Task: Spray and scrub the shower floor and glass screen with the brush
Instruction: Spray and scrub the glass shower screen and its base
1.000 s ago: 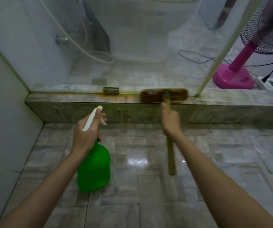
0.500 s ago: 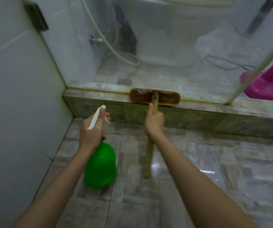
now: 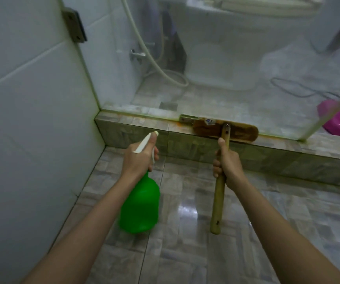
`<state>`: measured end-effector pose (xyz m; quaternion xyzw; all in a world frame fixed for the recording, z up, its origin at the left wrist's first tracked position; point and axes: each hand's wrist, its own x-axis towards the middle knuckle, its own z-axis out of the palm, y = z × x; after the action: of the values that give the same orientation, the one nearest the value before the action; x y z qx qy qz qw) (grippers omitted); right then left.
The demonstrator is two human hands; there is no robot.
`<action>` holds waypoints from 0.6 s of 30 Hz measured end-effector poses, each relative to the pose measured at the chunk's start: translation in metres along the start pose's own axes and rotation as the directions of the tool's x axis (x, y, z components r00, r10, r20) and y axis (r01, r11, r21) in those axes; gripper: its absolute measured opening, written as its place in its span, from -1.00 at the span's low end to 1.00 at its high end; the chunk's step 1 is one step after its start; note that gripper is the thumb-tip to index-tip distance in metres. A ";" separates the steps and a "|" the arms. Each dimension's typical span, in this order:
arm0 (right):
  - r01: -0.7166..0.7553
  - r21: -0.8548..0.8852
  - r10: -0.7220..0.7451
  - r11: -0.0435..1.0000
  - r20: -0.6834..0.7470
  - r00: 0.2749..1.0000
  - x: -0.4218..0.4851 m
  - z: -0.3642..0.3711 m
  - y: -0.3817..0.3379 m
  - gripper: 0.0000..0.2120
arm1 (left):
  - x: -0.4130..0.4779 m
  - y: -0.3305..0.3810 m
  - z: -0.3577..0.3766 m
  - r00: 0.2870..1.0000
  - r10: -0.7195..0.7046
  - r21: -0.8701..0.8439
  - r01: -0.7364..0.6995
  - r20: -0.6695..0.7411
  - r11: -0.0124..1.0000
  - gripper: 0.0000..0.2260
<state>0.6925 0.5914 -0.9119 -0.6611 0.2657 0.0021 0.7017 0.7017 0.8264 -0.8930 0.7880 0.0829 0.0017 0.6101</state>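
Head view, only view.

- Left hand (image 3: 138, 160): fingers curled round the neck of the green spray bottle (image 3: 139, 206), just under the white nozzle. The nozzle points forward at the ledge (image 3: 136, 130) and the low glass, probably ready to wet the line ahead of the brush.
- Right hand (image 3: 225, 165): fingers clenched round the wooden handle, thumb laid up along it. A grip this high up likely gives pressure and short strokes.
- Brush (image 3: 236, 133): head lies flat on top of the ledge, long side against the foot of the glass screen (image 3: 206, 68), touching the metal bracket (image 3: 186, 118). Orange staining runs along that joint, likely the target.
- Judged step: scrubbing the seam where glass meets ledge.

Edges and room:
- White tiled wall (image 3: 32, 119) closes the left side and meets the ledge in a corner. There is bare ledge between the bracket and that corner, though the bracket blocks a clean slide.
- To the right the seam runs on to the end of the glass.
- Shower floor (image 3: 195, 232) is wet and glossy underfoot, so footing may be slippery.
- Toilet (image 3: 222, 64) and hose (image 3: 150, 58) sit beyond the glass.
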 end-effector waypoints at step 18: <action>0.138 -0.095 -0.130 0.986 0.088 0.988 -0.004 0.107 -0.006 -0.57 | 0.012 -0.007 -0.049 0.991 0.030 -0.075 -0.041 -0.132 0.996 -0.73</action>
<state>0.7312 0.6915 -0.9067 -0.7113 0.1914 -0.0047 0.6763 0.7075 0.8765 -0.8886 0.7631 0.1085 0.0675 0.6335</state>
